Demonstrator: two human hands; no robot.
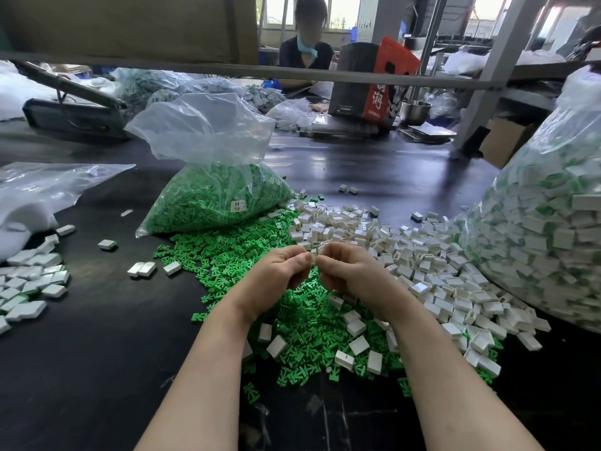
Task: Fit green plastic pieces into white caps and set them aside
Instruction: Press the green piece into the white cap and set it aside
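Note:
My left hand [279, 275] and my right hand [348, 271] meet fingertip to fingertip above a heap of loose green plastic pieces [234, 255]. Both have curled fingers that pinch a small white cap [314, 255] between them; most of it is hidden by the fingers. A wide spread of empty white caps [406, 255] lies to the right of my hands. Finished white caps [29, 284] lie in a group at the left edge of the black table [97, 336].
A clear bag of green pieces [214, 196] stands behind the heap. A big clear bag of white caps [546, 242] fills the right side. Crumpled plastic [39, 190] lies at the left. Another person [304, 43] sits across the table, behind a grey bar.

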